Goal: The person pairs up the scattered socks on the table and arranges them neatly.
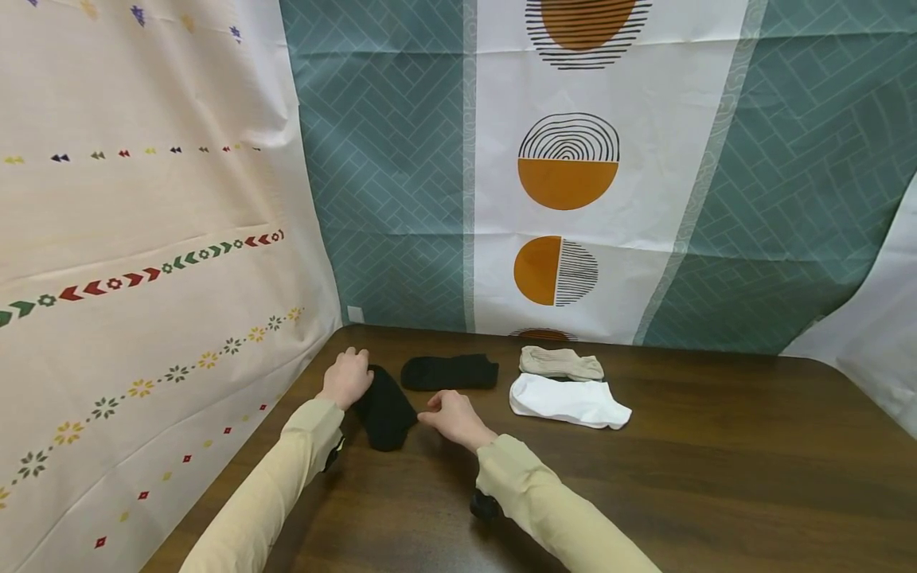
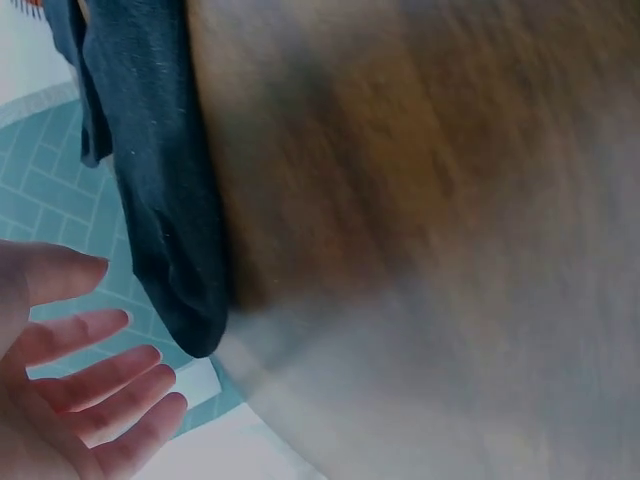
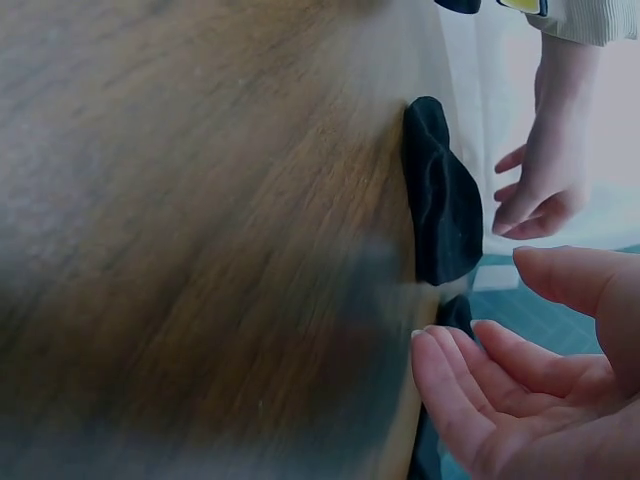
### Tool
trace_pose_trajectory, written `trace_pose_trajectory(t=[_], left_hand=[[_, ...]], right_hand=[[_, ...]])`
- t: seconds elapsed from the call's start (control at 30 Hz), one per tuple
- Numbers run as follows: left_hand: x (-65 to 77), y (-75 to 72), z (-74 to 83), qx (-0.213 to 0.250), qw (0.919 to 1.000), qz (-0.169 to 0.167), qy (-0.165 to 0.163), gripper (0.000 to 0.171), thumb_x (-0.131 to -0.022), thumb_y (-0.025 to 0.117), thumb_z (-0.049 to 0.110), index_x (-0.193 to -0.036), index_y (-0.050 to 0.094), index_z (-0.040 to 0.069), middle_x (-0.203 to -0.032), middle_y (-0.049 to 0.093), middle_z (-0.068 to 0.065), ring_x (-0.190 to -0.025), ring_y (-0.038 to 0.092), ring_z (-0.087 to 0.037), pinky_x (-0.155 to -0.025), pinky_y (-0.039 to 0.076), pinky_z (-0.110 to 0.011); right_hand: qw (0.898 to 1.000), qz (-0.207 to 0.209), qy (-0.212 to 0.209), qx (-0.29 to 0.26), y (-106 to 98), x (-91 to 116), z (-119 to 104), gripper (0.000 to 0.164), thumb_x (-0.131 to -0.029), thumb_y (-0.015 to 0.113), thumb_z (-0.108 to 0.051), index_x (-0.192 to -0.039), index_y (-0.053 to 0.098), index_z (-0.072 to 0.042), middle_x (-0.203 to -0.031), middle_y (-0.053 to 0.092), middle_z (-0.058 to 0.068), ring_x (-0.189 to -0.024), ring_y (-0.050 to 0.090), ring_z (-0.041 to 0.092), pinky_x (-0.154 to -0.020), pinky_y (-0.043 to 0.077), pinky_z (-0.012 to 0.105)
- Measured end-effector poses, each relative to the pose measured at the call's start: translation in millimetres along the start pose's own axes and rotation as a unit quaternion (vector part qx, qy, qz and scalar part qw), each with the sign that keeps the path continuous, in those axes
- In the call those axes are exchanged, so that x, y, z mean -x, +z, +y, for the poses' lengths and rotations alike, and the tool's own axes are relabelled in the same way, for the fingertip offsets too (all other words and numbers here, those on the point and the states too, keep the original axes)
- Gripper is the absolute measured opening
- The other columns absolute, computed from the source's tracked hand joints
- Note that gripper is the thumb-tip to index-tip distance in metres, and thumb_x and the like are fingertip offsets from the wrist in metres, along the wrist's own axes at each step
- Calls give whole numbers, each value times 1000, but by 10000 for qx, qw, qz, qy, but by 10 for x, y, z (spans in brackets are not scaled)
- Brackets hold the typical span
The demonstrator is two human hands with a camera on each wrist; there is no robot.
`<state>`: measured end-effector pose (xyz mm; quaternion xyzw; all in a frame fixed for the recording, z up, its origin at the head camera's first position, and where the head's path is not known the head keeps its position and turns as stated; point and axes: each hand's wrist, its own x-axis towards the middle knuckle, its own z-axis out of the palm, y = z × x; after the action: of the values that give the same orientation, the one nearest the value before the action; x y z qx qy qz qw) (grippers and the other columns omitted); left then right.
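Note:
A black sock [image 1: 387, 410] lies flat on the left part of the wooden table. My left hand [image 1: 347, 378] is over its far left side in the head view. The left wrist view shows that hand [image 2: 85, 385] with fingers spread and relaxed, apart from the black fabric [image 2: 160, 170]. Beside the sock's near right edge is my right hand [image 1: 456, 419]. In the right wrist view my right hand [image 3: 520, 380] has loosely bent fingers, a gap between thumb and fingertips, and nothing held. Another black sock [image 1: 450, 372] lies just behind, toward the wall.
To the right lie a white sock [image 1: 569, 400] and, behind it, a beige sock [image 1: 559, 362], with something dark showing between them. The brown table [image 1: 716, 469] reaches back to a patterned curtain [image 1: 387, 159]. A cream cloth [image 1: 143, 358] hangs along the left edge.

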<state>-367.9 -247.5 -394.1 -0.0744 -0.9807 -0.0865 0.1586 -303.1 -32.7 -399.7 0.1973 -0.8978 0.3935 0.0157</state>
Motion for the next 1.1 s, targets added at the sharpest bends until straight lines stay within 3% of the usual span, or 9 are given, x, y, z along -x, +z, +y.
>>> trace_pose_trajectory(t=[0.5,0.73,1.0,1.1], left_hand=[[18,58,-41,-46,9980,-499,-381,29,-84,59,12,-104,54,-9,-97,50,-25,-92,49,-43,-66,45,-52],[12,99,-83,-51,9973,-645,-356,32,-84,60,13,-106,54,-10,-99,51,-26,-93,49,-44,-68,44,-52],[-16,85,-68,-44,9975,-638,-314,31,-83,61,13,-103,55,-10,-97,51,-25,-91,50,-43,-67,45,-52],[-23,74,-65,-64,9974,-637,-317,31,-83,61,13,-103,55,-10,-97,51,-25,-91,51,-43,-66,45,-52]], right_hand=[[9998,-118,113,78,103,-75,-6,29,-78,69,-18,-93,63,6,-91,62,13,-85,57,26,-74,45,36],[9992,-110,313,208,138,-97,-47,34,-77,72,-24,-91,62,6,-88,61,12,-85,55,26,-73,44,35],[9982,-87,385,446,169,-124,-51,35,-74,73,-31,-62,60,-2,-66,52,4,-68,48,20,-59,41,30],[9979,-82,407,494,200,-122,-60,35,-73,74,-33,-61,61,-2,-71,53,6,-72,48,21,-61,41,31]])
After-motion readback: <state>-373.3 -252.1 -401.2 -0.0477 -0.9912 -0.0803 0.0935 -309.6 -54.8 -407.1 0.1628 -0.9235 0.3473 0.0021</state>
